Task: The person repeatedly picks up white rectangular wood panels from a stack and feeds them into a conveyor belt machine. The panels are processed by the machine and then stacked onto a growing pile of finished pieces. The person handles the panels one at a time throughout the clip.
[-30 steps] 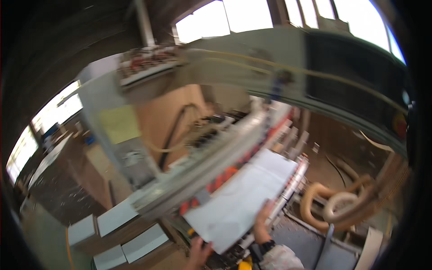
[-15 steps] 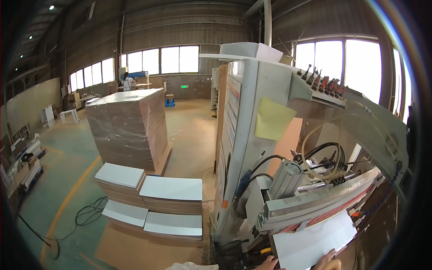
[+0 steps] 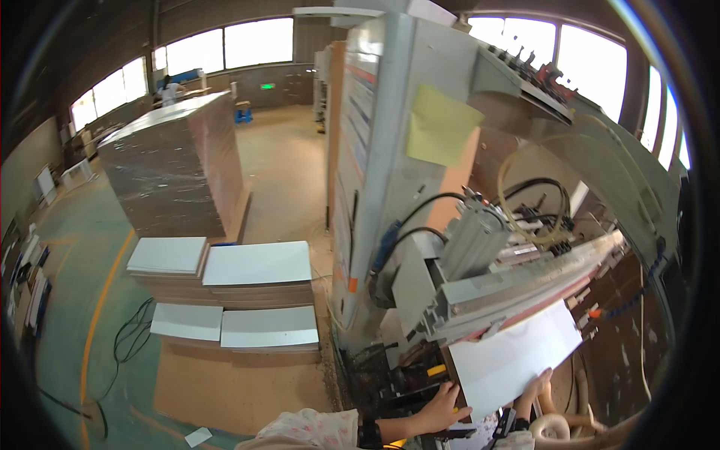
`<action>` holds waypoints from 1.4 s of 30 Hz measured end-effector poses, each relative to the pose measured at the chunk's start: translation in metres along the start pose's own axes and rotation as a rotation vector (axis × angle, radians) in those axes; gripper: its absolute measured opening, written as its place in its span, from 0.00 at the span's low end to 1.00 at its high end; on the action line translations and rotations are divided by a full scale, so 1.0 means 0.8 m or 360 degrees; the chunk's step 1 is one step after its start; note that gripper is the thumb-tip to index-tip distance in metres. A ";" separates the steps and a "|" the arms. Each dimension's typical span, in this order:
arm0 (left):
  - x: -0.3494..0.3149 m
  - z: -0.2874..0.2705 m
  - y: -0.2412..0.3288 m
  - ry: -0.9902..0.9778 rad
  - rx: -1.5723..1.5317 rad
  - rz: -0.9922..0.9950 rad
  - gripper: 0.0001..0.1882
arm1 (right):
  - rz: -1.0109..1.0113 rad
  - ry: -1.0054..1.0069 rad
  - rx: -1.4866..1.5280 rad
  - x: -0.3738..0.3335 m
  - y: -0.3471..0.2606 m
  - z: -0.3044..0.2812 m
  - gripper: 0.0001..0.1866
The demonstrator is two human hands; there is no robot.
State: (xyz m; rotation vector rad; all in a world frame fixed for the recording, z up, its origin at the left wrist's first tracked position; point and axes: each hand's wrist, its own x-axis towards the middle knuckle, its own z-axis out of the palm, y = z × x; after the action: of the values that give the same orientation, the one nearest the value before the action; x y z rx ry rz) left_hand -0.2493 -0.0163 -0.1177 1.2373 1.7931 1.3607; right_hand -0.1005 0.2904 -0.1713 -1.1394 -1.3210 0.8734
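Note:
A white rectangular board (image 3: 517, 364) lies tilted at the front of a machine, its far edge under the grey metal bar (image 3: 517, 285). My left hand (image 3: 439, 411) is closed at the board's near left corner, fingers against its left edge. With fingertips over the top face and the palm below, my right hand (image 3: 534, 390) grips the near edge. The board hides part of both hands. A patterned light sleeve (image 3: 304, 431) covers my left forearm, with a dark band at the wrist.
Stacks of white-topped boards (image 3: 259, 262) stand on a brown base sheet (image 3: 232, 382) to the left. Behind them rises a tall wrapped stack (image 3: 169, 176). The machine's grey cabinet (image 3: 390, 142) stands ahead. Black cable (image 3: 131, 330) coils on the floor. A person (image 3: 171, 91) is far off.
The view has tipped down and shifted right, bringing both hands and my left forearm more fully into sight. The board stays at the machine bar, with both hands still on it.

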 end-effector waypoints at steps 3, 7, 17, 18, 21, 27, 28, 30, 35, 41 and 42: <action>0.002 0.009 0.007 0.0013 -0.0043 0.0182 0.34 | 0.0044 -0.0118 0.0154 0.042 0.095 -0.044 0.24; 0.005 -0.001 0.017 0.0007 0.0037 0.0187 0.33 | -0.0288 0.0422 -0.0471 0.029 0.093 -0.011 0.20; 0.004 0.007 0.025 0.0086 0.0089 -0.0184 0.30 | 0.0113 0.0219 -0.0250 -0.023 -0.034 0.009 0.29; 0.004 0.007 0.021 0.0074 0.0176 -0.0155 0.31 | 0.0108 0.0239 -0.0278 -0.027 -0.039 0.012 0.29; 0.007 0.004 0.007 0.0067 0.0426 -0.0076 0.35 | 0.0214 0.0194 -0.0326 -0.037 -0.056 0.017 0.31; 0.009 0.009 0.010 0.0135 0.0551 -0.0140 0.32 | 0.0359 0.0136 -0.0285 -0.042 -0.074 0.012 0.33; 0.010 0.010 0.011 0.0144 0.0548 -0.0122 0.32 | 0.0357 0.0141 -0.0280 -0.041 -0.073 0.013 0.33; 0.011 0.010 0.013 0.0127 0.0563 -0.0177 0.30 | 0.0355 0.0148 -0.0283 -0.041 -0.072 0.012 0.33; 0.014 -0.001 0.020 0.0044 0.0665 -0.0136 0.27 | 0.0393 0.0091 -0.0236 -0.042 -0.084 0.010 0.34; 0.031 -0.037 0.131 -0.0581 0.0882 -0.0567 0.29 | 0.0412 -0.0075 0.0065 -0.031 -0.056 -0.038 0.35; 0.035 -0.028 0.175 -0.0584 0.1112 -0.0466 0.29 | 0.0476 -0.0100 0.0158 -0.030 -0.046 -0.054 0.35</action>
State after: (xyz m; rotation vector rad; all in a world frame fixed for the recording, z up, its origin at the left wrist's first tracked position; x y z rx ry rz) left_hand -0.2331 0.0075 0.0237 1.3664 2.1281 0.3040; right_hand -0.0651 0.2525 -0.1387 -1.2587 -1.1604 1.1879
